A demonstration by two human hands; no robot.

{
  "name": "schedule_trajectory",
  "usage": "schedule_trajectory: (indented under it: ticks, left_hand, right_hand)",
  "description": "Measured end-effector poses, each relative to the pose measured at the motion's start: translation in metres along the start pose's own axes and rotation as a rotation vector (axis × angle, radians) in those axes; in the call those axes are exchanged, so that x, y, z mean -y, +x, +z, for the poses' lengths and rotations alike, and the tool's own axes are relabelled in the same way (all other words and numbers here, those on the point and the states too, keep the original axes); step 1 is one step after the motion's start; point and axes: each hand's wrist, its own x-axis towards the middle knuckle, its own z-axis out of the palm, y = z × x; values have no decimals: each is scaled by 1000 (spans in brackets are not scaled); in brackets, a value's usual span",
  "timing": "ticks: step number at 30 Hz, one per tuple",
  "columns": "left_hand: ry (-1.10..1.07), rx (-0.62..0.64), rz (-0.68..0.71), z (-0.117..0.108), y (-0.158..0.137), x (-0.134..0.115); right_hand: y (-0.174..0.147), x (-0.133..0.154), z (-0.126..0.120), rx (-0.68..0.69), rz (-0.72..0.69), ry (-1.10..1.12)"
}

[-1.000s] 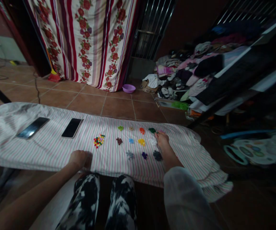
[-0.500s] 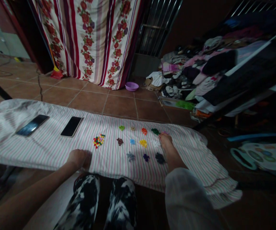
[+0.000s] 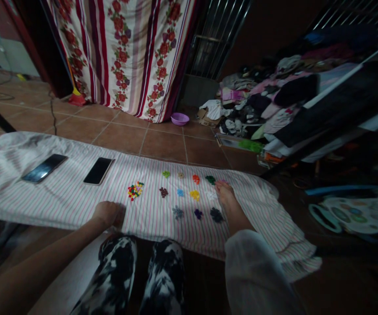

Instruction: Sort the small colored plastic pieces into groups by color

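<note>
My right hand reaches over the right end of the striped cloth. Its fingers are drawn together at a pink pile of small bead-like pieces; whatever they pinch is too small to make out. Beside that hand lie a white pile, a dark green pile and a dark grey pile. My left hand rests, fingers curled, at the cloth's near edge, with no object visible in it. A mixed-colour pile lies up and right of it.
More piles sit in rows, among them orange, yellow, blue and brown. Two phones, one dark and one shiny, lie on the left. A purple basin and heaped clothes are beyond the table.
The view has shifted slightly. My right hand stays by the pink pile, its fingers a little differently placed; my left hand keeps its place.
</note>
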Motion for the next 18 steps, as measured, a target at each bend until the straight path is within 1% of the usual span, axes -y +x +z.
schedule_trajectory:
  ticks: [3,5,11,18]
  left_hand:
    - [-7,-6,0,-1,-1,0]
    - [-7,-8,-3,-1,-2,0]
    - [-11,-7,-12,-1,-1,0]
    - [-26,-15,7,1,0,2]
  right_hand:
    - [-4,5,3,-28,111,44]
    - [-7,7,4,-39,152,73]
    - [-11,11,4,-64,154,102]
    - [-15,31,-6,-151,134,54]
